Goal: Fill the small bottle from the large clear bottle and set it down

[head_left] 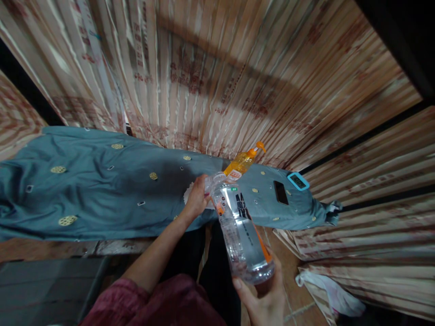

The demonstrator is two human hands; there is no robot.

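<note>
A large clear plastic bottle with a silver, black and orange label is tilted in front of me, its neck toward the far side. My right hand grips its base from below. At the neck end, my left hand is closed against the bottle, its fingertips partly hidden. A small bit of pink shows by those fingers. White scalloped paper or cloth shows behind the left hand; I cannot tell if the hand touches it. Just beyond the neck stands an orange pump bottle, partly covered by the clear one.
A blue-green patterned cloth covers the long narrow table. On its right part lie a dark phone and a blue-framed digital timer. Pleated curtains surround the table. A white plastic bag is low at the right.
</note>
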